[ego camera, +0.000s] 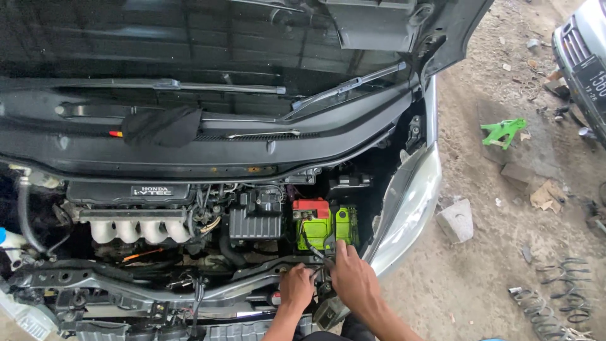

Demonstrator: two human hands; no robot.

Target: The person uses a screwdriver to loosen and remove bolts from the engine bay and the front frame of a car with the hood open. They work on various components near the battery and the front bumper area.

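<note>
1. Both my hands are down at the front edge of the engine bay, just in front of the battery. The battery sits at about 12 o'clock from the right hand, close, with its long side running left to right.
2. The right hand is nearer, index finger stretched up toward the dark clamp bar that crosses the battery's face. Fingers look loosely spread; I can't tell if anything's pinched.
3. The left hand is curled into a fist at 9 o'clock from the right, knuckles up, resting against the metal crossbar. Whatever it's gripping is hidden.
4. Materials: battery is glossy bright green plastic with a red cap on its top left. The black air box beside it is ribbed matte plastic. The crossbar is dull, grimy painted steel.
</note>
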